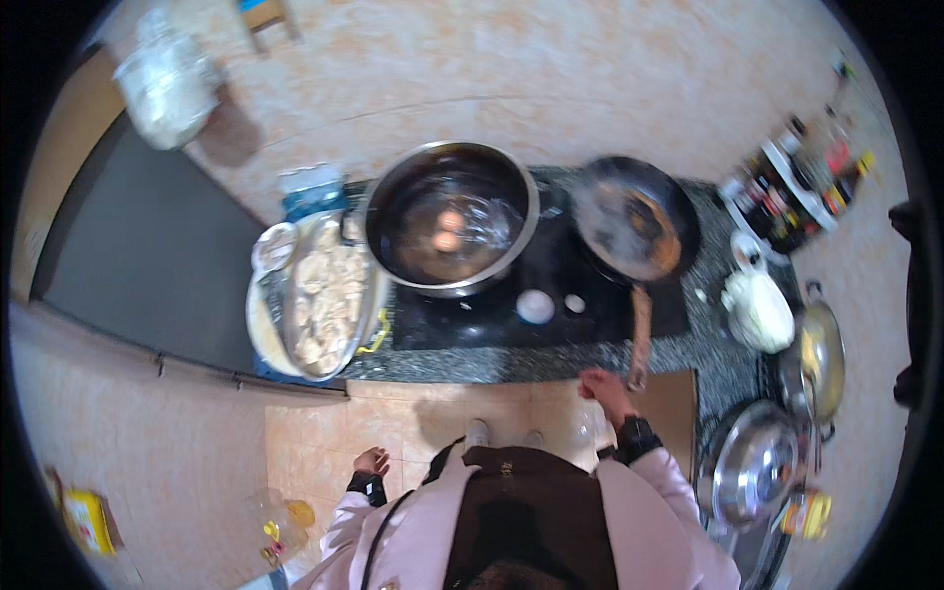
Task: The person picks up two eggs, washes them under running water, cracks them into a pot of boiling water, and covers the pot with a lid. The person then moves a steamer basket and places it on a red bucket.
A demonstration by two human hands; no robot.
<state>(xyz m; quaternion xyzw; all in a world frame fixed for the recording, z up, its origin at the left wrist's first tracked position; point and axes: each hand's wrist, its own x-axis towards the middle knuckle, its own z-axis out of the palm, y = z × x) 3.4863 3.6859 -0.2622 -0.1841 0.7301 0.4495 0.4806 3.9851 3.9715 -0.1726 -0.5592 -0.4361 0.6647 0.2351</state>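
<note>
My right hand (605, 391) hangs in front of the counter edge, left of the wooden handle of a dark frying pan (627, 221), its fingers curled; whether it holds anything cannot be told. Steam rises over the brown residue in that pan. My left hand (372, 462) is low beside my body, fingers apart and holding nothing. On the black cooktop (487, 324) stands a large steel pot (535, 214) of dark liquid with two eggs (448, 230) in it. A long tray (360, 339) of pale food pieces lies left of the pot.
A small pale bowl (275, 247) sits by the tray. To the right are a cabbage (767, 313), a rack of bottles (796, 177), a metal wok (830, 361) and a lidded steel pan (756, 464). Plastic bottles (287, 520) stand at the lower left.
</note>
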